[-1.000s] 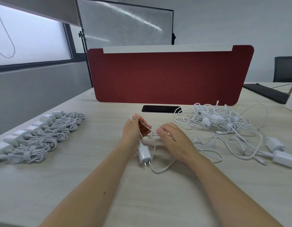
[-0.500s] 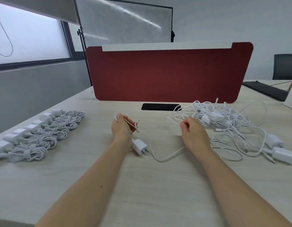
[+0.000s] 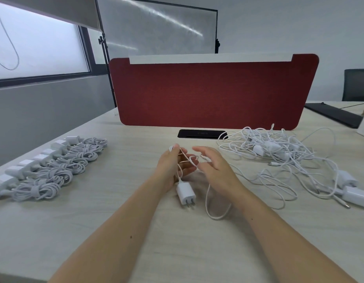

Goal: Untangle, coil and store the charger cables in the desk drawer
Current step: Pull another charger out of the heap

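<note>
At the middle of the pale wooden desk, both bare hands work on one white charger cable. The left hand is held palm up with its fingers loosely spread, and several turns of the cable run across the palm and loop over the thumb. From the heel of that hand the cable drops to its white plug, which lies on the desk just below the wrist with its two prongs pointing toward the person. The right hand is just beside the left, fingers spread and curved, with the cable passing across its fingers; whether it pinches the cable I cannot tell. Below the right wrist a slack loop of the same cable rests on the desk.

On the left side of the desk lies a row of coiled cables, each bundle wound up with its white plug at the outer end, set side by side in a diagonal line. On the right lies a tangled heap of cables with several plugs mixed in, and two more plugs at its near right edge. Behind the hands stands a red divider panel, with a black cable slot in the desk at its foot.
</note>
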{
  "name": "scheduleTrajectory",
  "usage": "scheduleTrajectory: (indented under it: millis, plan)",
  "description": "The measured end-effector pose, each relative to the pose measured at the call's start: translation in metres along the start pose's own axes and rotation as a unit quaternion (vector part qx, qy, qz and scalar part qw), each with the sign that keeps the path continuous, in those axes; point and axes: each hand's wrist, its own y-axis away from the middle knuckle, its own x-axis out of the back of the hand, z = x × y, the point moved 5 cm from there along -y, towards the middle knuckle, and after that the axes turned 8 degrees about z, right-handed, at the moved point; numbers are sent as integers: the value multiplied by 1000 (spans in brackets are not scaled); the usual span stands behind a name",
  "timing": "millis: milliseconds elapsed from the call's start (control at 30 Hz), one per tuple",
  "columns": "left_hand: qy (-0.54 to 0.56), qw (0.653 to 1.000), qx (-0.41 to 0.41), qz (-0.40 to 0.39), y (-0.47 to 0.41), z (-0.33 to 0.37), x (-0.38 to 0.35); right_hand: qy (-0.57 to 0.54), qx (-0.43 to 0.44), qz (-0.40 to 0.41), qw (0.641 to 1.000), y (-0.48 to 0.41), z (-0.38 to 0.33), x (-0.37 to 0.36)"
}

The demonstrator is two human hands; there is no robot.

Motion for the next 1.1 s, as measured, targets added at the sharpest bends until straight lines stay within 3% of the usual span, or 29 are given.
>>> scheduleTrajectory:
  millis: [200,400,533,600,667,733,833,967,1033,1100]
  plan:
    - [-73,997,-5,-21,2,-2,-2,71,63,17,995,3,1,6]
    - [65,995,65,-28,5,0,0,13,66,80,995,1,-4,14]
    - [200,973,105,-40,-1,1,4,90,44,36,994,1,1,14]
    - [237,965,105,-30,-8,1,8,159,25,2,987,0,6,13]
    - [246,965,92,-7,-15,3,15,158,1,-27,987,1,8,13]
    - [217,973,73,22,-22,5,24,85,-42,-32,995,2,7,13]
    - [165,983,80,24,-23,5,30,-110,-115,-16,987,3,3,13]
    - [56,992,105,-36,-15,-1,19,-342,-205,-74,914,5,-4,4]
    - [3,991,116,-73,-9,-3,12,-369,-232,-82,896,7,-6,3]
    - [-48,984,126,-119,0,-5,5,-351,-228,-73,905,6,-7,5]
